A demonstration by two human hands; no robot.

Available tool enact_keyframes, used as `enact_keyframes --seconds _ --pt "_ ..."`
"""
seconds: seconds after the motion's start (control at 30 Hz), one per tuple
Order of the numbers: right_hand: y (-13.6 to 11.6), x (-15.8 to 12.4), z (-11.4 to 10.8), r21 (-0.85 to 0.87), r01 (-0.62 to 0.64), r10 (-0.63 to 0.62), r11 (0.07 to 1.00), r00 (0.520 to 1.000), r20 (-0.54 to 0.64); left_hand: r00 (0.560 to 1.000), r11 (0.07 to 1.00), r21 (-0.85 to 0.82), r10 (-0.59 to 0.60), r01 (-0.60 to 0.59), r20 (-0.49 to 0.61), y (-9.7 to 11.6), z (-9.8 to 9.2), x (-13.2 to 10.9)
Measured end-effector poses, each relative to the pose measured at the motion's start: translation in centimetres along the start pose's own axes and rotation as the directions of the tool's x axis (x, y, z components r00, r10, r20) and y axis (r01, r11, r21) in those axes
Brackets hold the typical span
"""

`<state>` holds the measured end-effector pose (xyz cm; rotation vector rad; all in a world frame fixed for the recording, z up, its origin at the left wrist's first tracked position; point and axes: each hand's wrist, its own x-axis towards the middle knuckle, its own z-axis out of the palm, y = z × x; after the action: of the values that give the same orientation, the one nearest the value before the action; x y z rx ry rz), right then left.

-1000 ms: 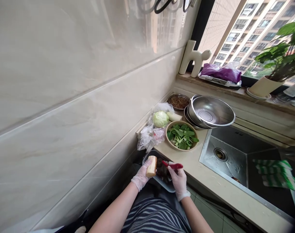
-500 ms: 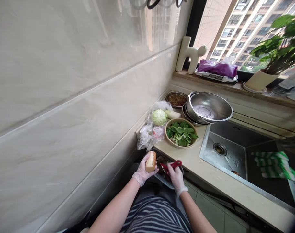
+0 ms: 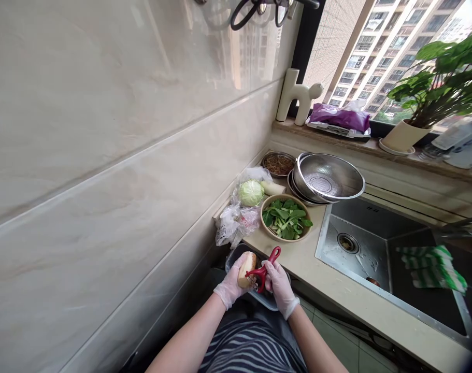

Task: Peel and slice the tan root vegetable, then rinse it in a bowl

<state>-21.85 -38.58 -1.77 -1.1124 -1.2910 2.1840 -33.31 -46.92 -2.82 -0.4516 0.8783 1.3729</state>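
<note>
In the head view my left hand, in a clear plastic glove, is closed around a short, thick piece of root vegetable, pale where bare and brown-skinned along one side. My right hand, gloved too, grips a red peeler. Its head lies against the lower right side of the vegetable, with bits of peel around the blade. Below both hands is a grey bin, its inside partly hidden by them.
A basket of leafy greens, a cabbage, plastic bags and a steel colander stand on the counter. Rightward is the sink with a green-striped cloth. A tiled wall bounds the left.
My right hand has brought the peeler leftward onto the root vegetable; before, it was held apart on the right. The vegetable has moved slightly right and the view has shifted a little.
</note>
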Motion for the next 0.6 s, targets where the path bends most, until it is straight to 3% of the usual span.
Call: enact_keyframes --seconds 0.3,0.43,0.6 --pt "0.2 0.3 0.6 0.041 -0.014 0.011 0.999 0.998 0.070 0.990 0.997 0.033 -0.071 0.067 0.125 -0.1 -0.8 -0.3" --pt "0.1 0.9 0.9 0.111 -0.029 0.027 0.993 0.999 0.022 0.982 0.993 0.048 -0.113 0.107 0.151 0.2 -0.7 -1.4" --pt "-0.5 1.8 0.7 0.116 0.040 -0.031 0.992 0.996 -0.083 0.975 0.984 0.092 -0.166 0.154 0.148 0.3 -1.0 -2.5"
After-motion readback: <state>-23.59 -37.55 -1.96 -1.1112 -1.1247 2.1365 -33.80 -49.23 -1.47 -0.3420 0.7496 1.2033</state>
